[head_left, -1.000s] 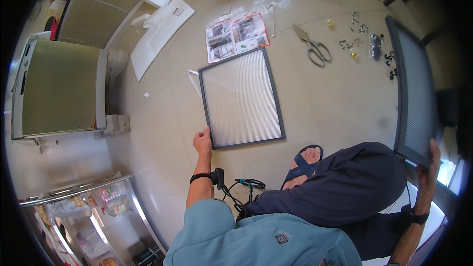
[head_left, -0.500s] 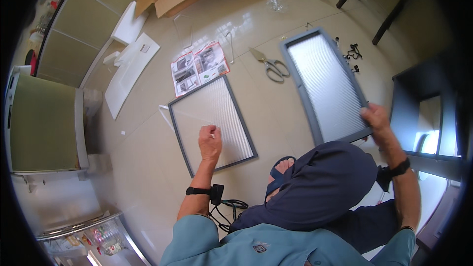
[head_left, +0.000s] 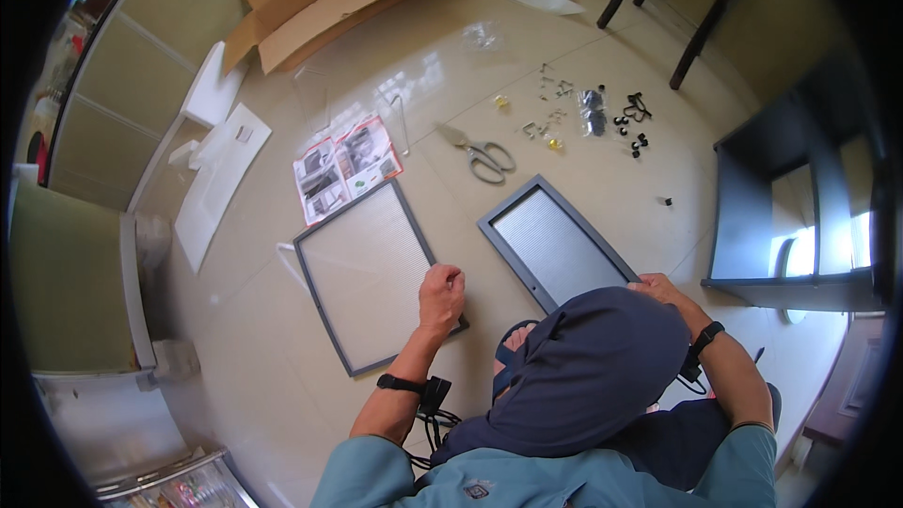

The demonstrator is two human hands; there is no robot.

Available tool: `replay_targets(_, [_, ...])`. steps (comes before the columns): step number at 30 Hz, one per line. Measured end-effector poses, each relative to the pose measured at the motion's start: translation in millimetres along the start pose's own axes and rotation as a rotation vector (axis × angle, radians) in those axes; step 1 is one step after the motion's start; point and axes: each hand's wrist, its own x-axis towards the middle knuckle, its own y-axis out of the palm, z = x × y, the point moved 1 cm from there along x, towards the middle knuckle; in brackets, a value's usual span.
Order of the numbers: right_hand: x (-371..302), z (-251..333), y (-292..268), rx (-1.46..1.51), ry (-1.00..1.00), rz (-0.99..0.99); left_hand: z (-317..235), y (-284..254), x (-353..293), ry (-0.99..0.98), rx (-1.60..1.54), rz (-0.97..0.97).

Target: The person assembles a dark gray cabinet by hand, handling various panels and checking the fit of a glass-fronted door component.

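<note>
My right hand point(head_left: 664, 291) grips the near right corner of a grey-framed panel point(head_left: 566, 243) with a ribbed translucent sheet. Part of that panel lies behind my raised knee. My left hand point(head_left: 442, 299) is closed, its fingers curled in, over the right edge of a second, wider framed panel point(head_left: 365, 273) lying on the floor. Whether anything small is inside those fingers is hidden. Beyond the panels are a pair of scissors point(head_left: 478, 152) with grey handles and a printed leaflet point(head_left: 348, 166) that touches the wide panel's far edge.
Small metal clips point(head_left: 533, 130), black fittings point(head_left: 640, 142) and a bag of dark parts point(head_left: 593, 113) lie scattered beyond the narrow panel. A black cabinet frame point(head_left: 800, 216) stands at right. White foam pieces point(head_left: 224, 183) and an open cardboard box point(head_left: 343, 9) are farther off.
The narrow panel has come down and closer to me, its near end now behind my knee, uncovering small parts beyond it. My left hand has shifted right across the wide panel, still closed.
</note>
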Motion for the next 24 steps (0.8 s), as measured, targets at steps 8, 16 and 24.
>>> replay_targets(8, [79,23,46,-0.263,-0.171,-0.255,21,-30,-10,0.017,0.128,-0.116])
replay_targets(16, [137,35,89,-0.472,-0.476,-0.584,119,-157,-82,-0.261,0.661,-0.419])
replay_targets(24, [103,89,177,-0.517,-0.774,-0.164,154,-188,-108,-0.906,0.350,-0.279])
